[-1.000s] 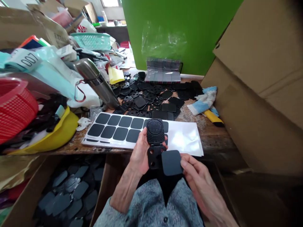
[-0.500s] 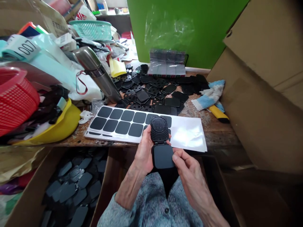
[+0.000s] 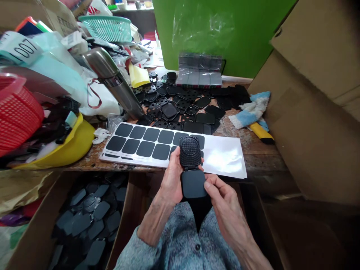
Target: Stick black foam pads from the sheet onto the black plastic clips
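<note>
My left hand (image 3: 172,179) is closed around a black hinged plastic part (image 3: 190,152) with a ribbed rounded top, held just in front of the table edge. A dark grey square pad (image 3: 194,183) lies on the part's lower flap. My right hand (image 3: 222,197) pinches that pad against the flap with thumb and fingers. Right behind the hands lies a white backing sheet (image 3: 225,159) with several more dark pads (image 3: 140,141) on its left half.
A pile of black plastic parts (image 3: 182,107) covers the wooden table (image 3: 264,157) behind the sheet. A steel flask (image 3: 114,80), red basket (image 3: 17,112), yellow bowl (image 3: 75,144) and clutter crowd the left. A carton of finished pieces (image 3: 90,219) sits below left; cardboard boxes (image 3: 312,97) wall the right.
My right hand brought the loose grey pad left onto the part's lower flap, covering its holes, and now presses it there. The left hand kept holding the part.
</note>
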`<state>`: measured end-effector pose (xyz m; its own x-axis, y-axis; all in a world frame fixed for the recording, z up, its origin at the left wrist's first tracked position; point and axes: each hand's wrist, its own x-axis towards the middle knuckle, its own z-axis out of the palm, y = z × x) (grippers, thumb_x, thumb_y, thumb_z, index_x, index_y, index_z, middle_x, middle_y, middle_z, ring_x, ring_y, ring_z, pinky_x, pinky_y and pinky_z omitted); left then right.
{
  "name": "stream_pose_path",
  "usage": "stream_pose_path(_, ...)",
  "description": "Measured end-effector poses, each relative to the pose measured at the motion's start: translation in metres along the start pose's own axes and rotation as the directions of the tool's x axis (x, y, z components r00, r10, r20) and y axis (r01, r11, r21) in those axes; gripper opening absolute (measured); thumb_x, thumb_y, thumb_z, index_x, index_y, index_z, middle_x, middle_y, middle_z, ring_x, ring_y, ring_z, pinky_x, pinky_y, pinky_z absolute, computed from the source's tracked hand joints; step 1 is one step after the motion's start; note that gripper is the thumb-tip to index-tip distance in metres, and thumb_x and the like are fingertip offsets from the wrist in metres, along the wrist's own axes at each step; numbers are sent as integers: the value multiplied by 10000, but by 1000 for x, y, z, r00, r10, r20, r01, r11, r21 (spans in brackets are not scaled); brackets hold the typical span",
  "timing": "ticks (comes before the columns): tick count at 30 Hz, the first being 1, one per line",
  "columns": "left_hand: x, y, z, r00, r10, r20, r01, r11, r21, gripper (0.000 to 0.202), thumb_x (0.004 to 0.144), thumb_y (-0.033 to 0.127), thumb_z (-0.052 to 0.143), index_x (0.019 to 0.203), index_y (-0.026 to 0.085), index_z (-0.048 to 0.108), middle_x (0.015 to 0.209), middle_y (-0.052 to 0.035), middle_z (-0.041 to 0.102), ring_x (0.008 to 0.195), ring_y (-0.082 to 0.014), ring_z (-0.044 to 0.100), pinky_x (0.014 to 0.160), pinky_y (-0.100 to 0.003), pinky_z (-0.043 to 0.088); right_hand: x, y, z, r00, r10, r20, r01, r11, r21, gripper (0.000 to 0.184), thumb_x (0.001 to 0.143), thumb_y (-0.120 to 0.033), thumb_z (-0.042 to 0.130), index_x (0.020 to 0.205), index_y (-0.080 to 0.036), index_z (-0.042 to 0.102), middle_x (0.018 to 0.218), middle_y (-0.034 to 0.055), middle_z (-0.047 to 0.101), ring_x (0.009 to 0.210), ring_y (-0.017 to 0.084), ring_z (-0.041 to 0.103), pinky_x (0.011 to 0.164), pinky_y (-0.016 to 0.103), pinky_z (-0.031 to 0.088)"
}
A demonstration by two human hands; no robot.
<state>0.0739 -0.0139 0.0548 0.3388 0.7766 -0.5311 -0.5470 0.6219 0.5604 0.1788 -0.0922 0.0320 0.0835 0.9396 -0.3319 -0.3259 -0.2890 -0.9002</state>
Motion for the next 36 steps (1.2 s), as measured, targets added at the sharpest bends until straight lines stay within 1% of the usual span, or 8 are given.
stream_pose_path(4, -1, 0, 0, 1000, -31, -3, 31, 1000, -3, 495, 860, 466, 316, 899, 85, 629, 706, -106, 663, 642, -191, 622, 594, -285, 505, 1, 1, -1, 1000, 11, -11, -12, 999, -40, 175, 834, -337, 513, 723, -203, 494, 961, 17, 595, 975, 182, 507, 843, 295, 386)
stream_pose_path(8, 1, -1, -2, 999, 29, 40, -27, 999, -42, 443, 872, 436, 323, 878, 114, 627, 728, -82, 665, 632, -169, 620, 602, -270, 503, 1, 1, -3, 999, -9, -32, 6, 994, -110, 191, 814, -366, 530, 721, -199, 527, 927, 16, 609, 901, 176, 527, 802, 281, 399)
stream_pose_path(11, 2, -1, -4, 997, 34, 71, -29, 997, -77, 395, 877, 404, 330, 879, 135, 620, 737, -62, 663, 595, -147, 607, 594, -261, 500, 1, 1, -4, 999, -13, -48, 5, 988, -156, 209, 799, -394, 537, 742, -195, 559, 859, 26, 613, 817, 177, 534, 736, 279, 418)
stream_pose_path(19, 2, 0, -3, 1000, -9, 29, 12, 995, -104, 403, 877, 402, 326, 809, 131, 615, 684, -45, 632, 540, -112, 563, 553, -225, 473, 2, 4, -5, 998, -32, -56, 18, 975, -222, 234, 796, -422, 527, 778, -196, 582, 716, 9, 579, 667, 152, 498, 672, 279, 421)
stream_pose_path(23, 1, 0, -3, 999, 17, 38, -13, 995, -101, 404, 883, 397, 313, 839, 129, 612, 702, -53, 643, 546, -123, 573, 581, -247, 487, 3, 5, -5, 998, -37, -55, 23, 972, -232, 239, 796, -427, 526, 760, -196, 574, 693, 1, 566, 653, 148, 492, 658, 268, 413)
stream_pose_path(28, -1, -1, -2, 1000, 6, 21, -5, 1000, -19, 458, 876, 429, 303, 835, 102, 621, 723, -90, 656, 608, -175, 610, 631, -306, 507, 3, 5, -4, 999, -49, -17, 43, 970, -240, 202, 831, -378, 497, 779, -186, 531, 743, 1, 524, 682, 133, 460, 626, 238, 381)
stream_pose_path(32, -2, 0, -2, 1000, 25, 2, -25, 1000, -8, 454, 870, 435, 320, 847, 102, 627, 735, -95, 662, 628, -186, 620, 675, -332, 510, 4, 4, 0, 993, -114, -26, 100, 945, -313, 185, 845, -326, 484, 723, -187, 476, 725, -14, 472, 641, 110, 410, 577, 221, 344)
stream_pose_path(36, -3, -1, -4, 999, 35, -17, -35, 999, -12, 451, 856, 460, 350, 887, 107, 629, 758, -100, 671, 639, -188, 626, 663, -320, 515, 5, 9, 4, 971, -232, -65, 184, 890, -417, 164, 823, -302, 519, 710, -195, 467, 727, -10, 482, 669, 121, 447, 623, 233, 376)
